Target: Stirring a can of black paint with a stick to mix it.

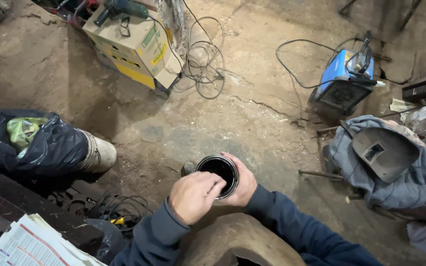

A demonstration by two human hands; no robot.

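Cracked dirt floor point(183, 128) lies under a small open tin of dark liquid point(218, 172), held mid-floor by the right hand point(242, 184) wrapped around its side while the left hand point(193, 194) rests curled fingers on the near rim, so keeping it level and firmly gripped looks wise.

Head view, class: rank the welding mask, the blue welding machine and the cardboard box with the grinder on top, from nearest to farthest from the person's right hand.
1. Welding mask: right of the right hand, lying on grey cloth.
2. Blue welding machine: upper right, farther up the floor.
3. Cardboard box: upper left, farthest, though its lead over the machine is small.
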